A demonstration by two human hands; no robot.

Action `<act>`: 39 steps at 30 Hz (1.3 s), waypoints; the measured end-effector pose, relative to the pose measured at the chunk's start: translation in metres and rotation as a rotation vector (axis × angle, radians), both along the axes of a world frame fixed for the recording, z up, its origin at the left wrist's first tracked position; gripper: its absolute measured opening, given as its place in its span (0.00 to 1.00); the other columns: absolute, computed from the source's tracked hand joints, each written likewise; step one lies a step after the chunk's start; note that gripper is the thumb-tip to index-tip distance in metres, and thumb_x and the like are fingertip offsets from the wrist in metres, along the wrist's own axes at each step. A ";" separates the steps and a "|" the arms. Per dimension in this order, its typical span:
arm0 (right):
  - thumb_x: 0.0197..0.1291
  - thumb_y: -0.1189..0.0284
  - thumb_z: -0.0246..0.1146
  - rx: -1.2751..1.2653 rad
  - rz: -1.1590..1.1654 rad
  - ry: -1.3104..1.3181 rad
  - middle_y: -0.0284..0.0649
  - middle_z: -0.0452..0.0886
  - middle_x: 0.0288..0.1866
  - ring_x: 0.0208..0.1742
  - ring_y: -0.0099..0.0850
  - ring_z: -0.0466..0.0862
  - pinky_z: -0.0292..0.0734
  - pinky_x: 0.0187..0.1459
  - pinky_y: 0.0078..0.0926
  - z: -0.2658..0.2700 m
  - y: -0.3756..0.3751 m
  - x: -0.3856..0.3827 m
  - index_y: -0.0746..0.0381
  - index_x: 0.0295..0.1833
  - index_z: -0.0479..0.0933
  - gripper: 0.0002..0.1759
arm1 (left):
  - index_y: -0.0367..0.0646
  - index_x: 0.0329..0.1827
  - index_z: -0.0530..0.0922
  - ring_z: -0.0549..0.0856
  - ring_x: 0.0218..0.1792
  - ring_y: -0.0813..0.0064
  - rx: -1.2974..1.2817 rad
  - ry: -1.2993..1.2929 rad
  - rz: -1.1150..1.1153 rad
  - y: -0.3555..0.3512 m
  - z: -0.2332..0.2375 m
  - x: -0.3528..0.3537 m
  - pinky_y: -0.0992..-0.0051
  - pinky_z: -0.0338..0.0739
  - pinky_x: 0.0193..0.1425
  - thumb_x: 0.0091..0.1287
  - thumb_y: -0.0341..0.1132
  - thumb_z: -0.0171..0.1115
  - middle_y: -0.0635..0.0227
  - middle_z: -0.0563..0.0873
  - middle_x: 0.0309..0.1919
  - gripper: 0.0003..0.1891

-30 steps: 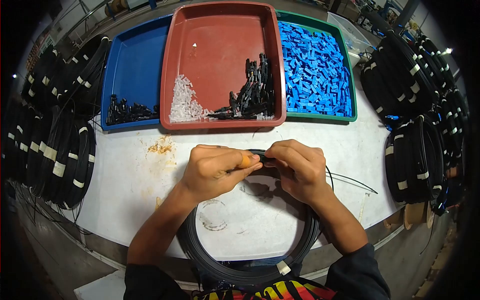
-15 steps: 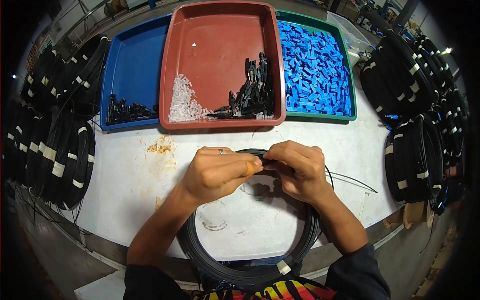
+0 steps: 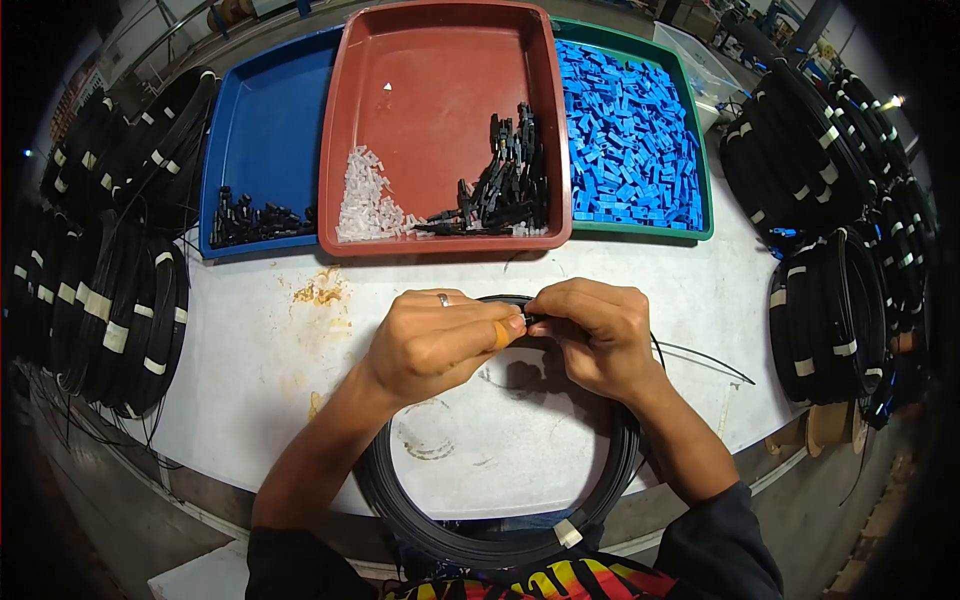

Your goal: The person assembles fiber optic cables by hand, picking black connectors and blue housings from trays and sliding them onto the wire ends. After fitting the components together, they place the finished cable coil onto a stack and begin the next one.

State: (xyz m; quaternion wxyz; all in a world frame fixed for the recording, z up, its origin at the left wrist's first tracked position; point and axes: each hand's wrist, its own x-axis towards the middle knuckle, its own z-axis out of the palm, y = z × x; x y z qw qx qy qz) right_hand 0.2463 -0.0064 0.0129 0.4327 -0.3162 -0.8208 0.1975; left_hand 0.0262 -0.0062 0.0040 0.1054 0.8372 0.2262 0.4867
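Since the earlier frame, the left hand has rolled a little, so its ring shows better; the right hand moved only slightly. Both hands are nearly closed, fingertips pinching 1 small dark piece, mostly hidden, at 12 o'clock of the black coil. White tape sits at 5 o'clock. To do it well, I think, keep both pinches close, aligned and gentle, without twisting.
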 end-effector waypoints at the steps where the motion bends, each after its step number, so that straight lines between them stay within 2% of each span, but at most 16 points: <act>1: 0.51 0.84 0.73 0.000 -0.003 0.001 0.44 0.87 0.35 0.32 0.37 0.89 0.82 0.34 0.31 0.002 -0.001 0.001 0.66 0.41 0.85 0.11 | 0.38 0.37 0.90 0.92 0.27 0.68 0.061 0.029 0.006 0.001 0.000 0.000 0.76 0.84 0.30 0.54 0.23 0.80 0.57 0.93 0.31 0.09; 3: 0.50 0.84 0.73 -0.170 0.007 -0.020 0.44 0.87 0.35 0.32 0.38 0.89 0.82 0.35 0.31 0.004 -0.002 0.001 0.66 0.41 0.84 0.11 | 0.38 0.38 0.90 0.92 0.27 0.68 0.122 0.059 0.015 0.002 0.000 -0.001 0.76 0.84 0.30 0.54 0.23 0.80 0.57 0.93 0.31 0.09; 4: 0.50 0.84 0.73 -0.171 0.009 -0.020 0.44 0.87 0.35 0.32 0.38 0.89 0.82 0.35 0.31 0.003 -0.002 0.000 0.66 0.41 0.84 0.11 | 0.38 0.38 0.90 0.92 0.27 0.68 0.120 0.058 0.019 0.003 -0.001 -0.001 0.76 0.85 0.31 0.54 0.23 0.80 0.57 0.93 0.32 0.09; 6: 0.50 0.84 0.73 -0.133 0.018 0.041 0.43 0.87 0.35 0.31 0.38 0.88 0.82 0.35 0.31 0.001 0.000 -0.002 0.66 0.40 0.84 0.11 | 0.38 0.38 0.90 0.92 0.27 0.68 0.119 0.056 0.025 0.002 0.000 -0.001 0.76 0.85 0.31 0.54 0.23 0.80 0.57 0.93 0.32 0.09; 9: 0.51 0.84 0.73 -0.047 -0.043 0.069 0.43 0.87 0.34 0.31 0.39 0.88 0.82 0.34 0.31 0.007 -0.003 -0.007 0.66 0.40 0.84 0.10 | 0.38 0.38 0.89 0.92 0.28 0.67 -0.021 0.002 0.026 0.000 0.002 -0.001 0.75 0.86 0.32 0.54 0.23 0.79 0.56 0.93 0.32 0.09; 12: 0.51 0.83 0.73 0.058 -0.045 -0.001 0.43 0.87 0.34 0.31 0.40 0.88 0.82 0.34 0.31 0.003 -0.004 -0.003 0.66 0.40 0.84 0.10 | 0.38 0.37 0.89 0.92 0.28 0.67 -0.099 -0.034 0.020 0.001 0.001 -0.001 0.75 0.85 0.32 0.54 0.23 0.79 0.56 0.93 0.32 0.09; 18: 0.51 0.84 0.73 -0.097 0.018 -0.051 0.43 0.87 0.34 0.32 0.41 0.88 0.82 0.34 0.31 0.004 -0.001 0.002 0.66 0.43 0.83 0.12 | 0.38 0.36 0.89 0.92 0.27 0.69 0.094 0.054 -0.009 0.004 -0.001 -0.001 0.76 0.84 0.30 0.53 0.23 0.81 0.57 0.93 0.32 0.10; 21: 0.52 0.83 0.72 -0.055 0.012 0.071 0.44 0.86 0.33 0.32 0.41 0.88 0.82 0.34 0.32 0.006 -0.002 -0.005 0.66 0.42 0.83 0.11 | 0.38 0.35 0.89 0.91 0.26 0.68 -0.016 -0.008 0.021 -0.002 0.002 -0.002 0.76 0.84 0.30 0.52 0.23 0.81 0.57 0.93 0.32 0.09; 23: 0.52 0.83 0.72 -0.038 0.001 0.063 0.44 0.86 0.33 0.32 0.41 0.88 0.82 0.34 0.32 0.002 -0.002 -0.004 0.65 0.42 0.83 0.10 | 0.40 0.33 0.88 0.92 0.30 0.70 -0.109 -0.010 0.062 -0.003 0.002 -0.004 0.76 0.86 0.33 0.52 0.23 0.79 0.62 0.93 0.35 0.08; 30: 0.53 0.83 0.71 -0.067 0.030 -0.060 0.44 0.86 0.34 0.32 0.41 0.89 0.83 0.33 0.33 0.000 0.001 0.002 0.65 0.41 0.84 0.10 | 0.40 0.32 0.88 0.92 0.29 0.70 0.040 0.036 0.005 0.001 -0.001 0.000 0.76 0.86 0.32 0.53 0.23 0.79 0.62 0.93 0.34 0.07; 33: 0.53 0.84 0.71 -0.061 0.043 0.034 0.44 0.86 0.34 0.32 0.41 0.89 0.83 0.33 0.33 -0.001 0.001 -0.002 0.65 0.41 0.84 0.10 | 0.39 0.32 0.88 0.92 0.29 0.69 -0.009 0.026 0.006 -0.001 0.001 -0.002 0.76 0.86 0.32 0.53 0.23 0.78 0.62 0.93 0.34 0.07; 39: 0.52 0.85 0.71 0.015 -0.004 0.064 0.44 0.86 0.34 0.33 0.41 0.89 0.83 0.34 0.32 0.000 -0.003 -0.002 0.65 0.41 0.83 0.10 | 0.39 0.34 0.89 0.93 0.31 0.69 -0.174 -0.018 0.045 -0.002 0.002 -0.002 0.76 0.87 0.34 0.53 0.23 0.78 0.62 0.94 0.35 0.07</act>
